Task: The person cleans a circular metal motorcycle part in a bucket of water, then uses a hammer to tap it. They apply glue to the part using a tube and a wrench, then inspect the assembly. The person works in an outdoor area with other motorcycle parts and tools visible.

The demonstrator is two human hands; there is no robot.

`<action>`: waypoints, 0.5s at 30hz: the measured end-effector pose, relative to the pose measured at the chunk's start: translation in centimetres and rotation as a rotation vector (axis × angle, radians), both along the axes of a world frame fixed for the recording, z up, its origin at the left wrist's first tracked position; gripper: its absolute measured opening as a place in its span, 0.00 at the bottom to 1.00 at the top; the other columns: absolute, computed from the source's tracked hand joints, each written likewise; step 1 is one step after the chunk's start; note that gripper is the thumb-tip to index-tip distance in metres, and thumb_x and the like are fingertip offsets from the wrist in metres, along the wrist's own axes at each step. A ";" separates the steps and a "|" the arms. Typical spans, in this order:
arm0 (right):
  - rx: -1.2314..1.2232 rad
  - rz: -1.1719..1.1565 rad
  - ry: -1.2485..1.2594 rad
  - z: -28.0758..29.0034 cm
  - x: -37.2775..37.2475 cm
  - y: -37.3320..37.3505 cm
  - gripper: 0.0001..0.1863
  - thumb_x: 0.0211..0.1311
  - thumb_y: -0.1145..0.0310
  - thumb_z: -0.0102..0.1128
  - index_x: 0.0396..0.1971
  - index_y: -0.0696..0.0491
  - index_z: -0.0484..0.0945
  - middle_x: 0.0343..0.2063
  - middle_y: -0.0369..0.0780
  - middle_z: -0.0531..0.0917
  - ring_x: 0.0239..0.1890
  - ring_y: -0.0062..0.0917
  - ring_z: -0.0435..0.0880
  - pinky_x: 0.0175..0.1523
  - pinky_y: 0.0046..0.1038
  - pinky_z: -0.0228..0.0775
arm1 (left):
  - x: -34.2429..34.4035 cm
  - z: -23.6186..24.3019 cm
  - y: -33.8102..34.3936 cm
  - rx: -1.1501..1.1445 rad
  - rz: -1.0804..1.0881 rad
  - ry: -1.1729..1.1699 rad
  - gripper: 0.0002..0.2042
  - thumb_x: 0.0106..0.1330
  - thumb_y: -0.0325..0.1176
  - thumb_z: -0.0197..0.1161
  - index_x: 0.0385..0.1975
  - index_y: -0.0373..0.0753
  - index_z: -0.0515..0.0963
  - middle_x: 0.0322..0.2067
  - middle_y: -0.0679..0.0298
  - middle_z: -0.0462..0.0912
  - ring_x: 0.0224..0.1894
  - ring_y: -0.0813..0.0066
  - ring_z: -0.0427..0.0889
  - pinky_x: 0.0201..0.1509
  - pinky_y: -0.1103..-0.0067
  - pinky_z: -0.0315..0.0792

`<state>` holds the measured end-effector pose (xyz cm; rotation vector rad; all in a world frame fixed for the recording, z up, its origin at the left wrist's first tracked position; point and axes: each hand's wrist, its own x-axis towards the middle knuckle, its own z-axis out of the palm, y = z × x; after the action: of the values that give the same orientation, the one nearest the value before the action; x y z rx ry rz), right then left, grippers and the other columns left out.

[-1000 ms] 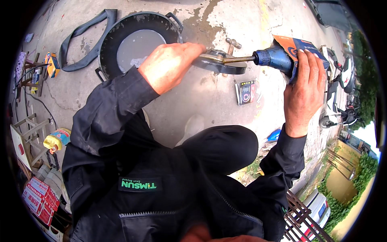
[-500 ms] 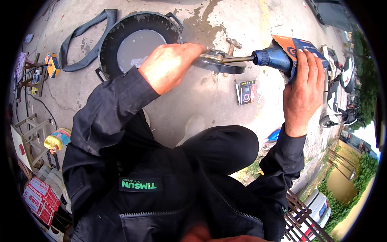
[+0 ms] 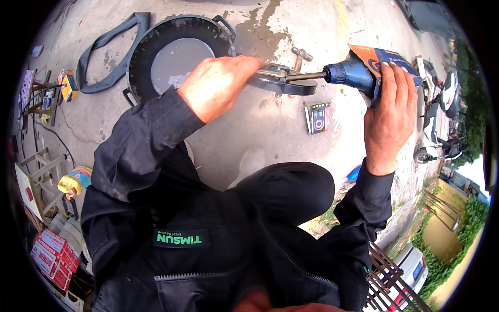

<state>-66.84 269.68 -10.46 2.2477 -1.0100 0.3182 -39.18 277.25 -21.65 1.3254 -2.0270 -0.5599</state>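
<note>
My left hand [image 3: 215,86] has its fingers closed at the left end of a metal bar [image 3: 271,73]. A dark curved band [image 3: 296,87] sits just below this bar; its left end is hidden by my fingers. My right hand [image 3: 390,112] is wrapped around a blue tool [image 3: 349,75] with a ribbed collar. Orange and dark blue printed card [image 3: 382,60] lies between my right fingers and the tool. From the collar a metal rod [image 3: 306,76] runs left and meets the bar above the band. What exact kind of tool it is, I cannot tell.
A black basin [image 3: 138,57] with greyish liquid stands at upper left, beside a black inner tube [image 3: 86,73]. Behind the rod lies a hammer [image 3: 300,54]. A small printed packet [image 3: 318,118] is on the concrete. A yellow bottle [image 3: 75,181] and a stool [image 3: 31,187] are at left.
</note>
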 end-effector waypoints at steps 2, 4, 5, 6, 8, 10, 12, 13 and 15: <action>-0.002 -0.019 0.005 -0.3 -0.6 -0.1 0.20 0.55 0.79 0.58 0.49 0.52 0.78 0.49 0.40 0.81 0.55 0.37 0.77 0.59 0.36 0.70 | -0.2 -0.2 -0.2 0.002 -0.005 0.006 0.21 0.52 0.15 0.55 0.49 0.33 0.72 0.38 0.48 0.80 0.41 0.43 0.79 0.42 0.61 0.75; 0.009 -0.031 -0.005 -0.7 -0.9 -0.1 0.20 0.54 0.80 0.58 0.50 0.53 0.78 0.49 0.40 0.80 0.55 0.37 0.77 0.59 0.36 0.70 | -0.3 -0.3 -0.2 0.005 -0.003 0.010 0.21 0.51 0.15 0.55 0.49 0.33 0.73 0.38 0.48 0.80 0.41 0.43 0.79 0.42 0.61 0.75; 0.022 -0.035 -0.017 -0.9 -0.9 0.0 0.21 0.54 0.80 0.58 0.50 0.53 0.78 0.49 0.41 0.80 0.55 0.37 0.77 0.60 0.36 0.70 | -0.3 -0.3 -0.1 -0.003 0.001 0.006 0.21 0.51 0.15 0.55 0.49 0.33 0.73 0.38 0.48 0.80 0.41 0.44 0.79 0.41 0.61 0.75; 0.036 -0.039 -0.029 -1.1 -0.9 0.1 0.21 0.54 0.80 0.58 0.50 0.53 0.78 0.49 0.41 0.80 0.55 0.37 0.77 0.60 0.36 0.70 | -0.3 -0.4 -0.1 -0.009 0.004 0.003 0.22 0.51 0.15 0.55 0.49 0.34 0.73 0.38 0.49 0.80 0.40 0.44 0.79 0.41 0.61 0.75; 0.072 -0.027 -0.055 -1.6 -0.8 0.1 0.21 0.53 0.81 0.58 0.50 0.54 0.77 0.49 0.41 0.80 0.56 0.38 0.77 0.60 0.36 0.70 | -0.4 -0.5 0.0 -0.013 0.006 -0.004 0.22 0.51 0.15 0.56 0.49 0.34 0.73 0.37 0.49 0.81 0.40 0.44 0.79 0.40 0.61 0.74; 0.105 -0.028 -0.090 -2.4 -0.9 -0.2 0.22 0.52 0.82 0.58 0.50 0.54 0.77 0.49 0.42 0.80 0.56 0.38 0.76 0.60 0.36 0.70 | -0.2 -0.5 0.2 -0.013 0.007 -0.014 0.22 0.51 0.15 0.56 0.49 0.35 0.72 0.37 0.50 0.81 0.40 0.45 0.79 0.40 0.61 0.74; 0.141 -0.033 -0.137 -3.9 -1.4 -0.7 0.23 0.51 0.83 0.58 0.50 0.54 0.77 0.49 0.43 0.80 0.56 0.39 0.76 0.60 0.37 0.70 | 0.2 -0.3 0.6 -0.024 0.018 -0.025 0.22 0.51 0.15 0.56 0.49 0.35 0.72 0.37 0.50 0.81 0.39 0.45 0.79 0.40 0.61 0.74; 0.186 -0.062 -0.157 -4.8 -1.9 -0.7 0.24 0.50 0.85 0.57 0.50 0.55 0.76 0.49 0.43 0.79 0.55 0.39 0.76 0.60 0.37 0.69 | 0.3 -0.3 0.6 -0.029 0.016 -0.029 0.22 0.51 0.15 0.56 0.49 0.35 0.72 0.37 0.50 0.81 0.39 0.45 0.79 0.39 0.61 0.74; 0.307 -0.098 -0.310 -7.7 -3.8 -0.3 0.30 0.44 0.83 0.63 0.53 0.56 0.73 0.49 0.44 0.79 0.54 0.41 0.76 0.59 0.36 0.69 | 0.3 -0.6 0.3 -0.008 0.014 -0.053 0.22 0.51 0.15 0.57 0.50 0.35 0.72 0.36 0.50 0.81 0.39 0.45 0.79 0.40 0.62 0.74</action>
<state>-70.69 269.37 -18.17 2.4586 -1.4078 0.5100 -38.85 277.56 -22.21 1.3620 -2.0590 -0.5149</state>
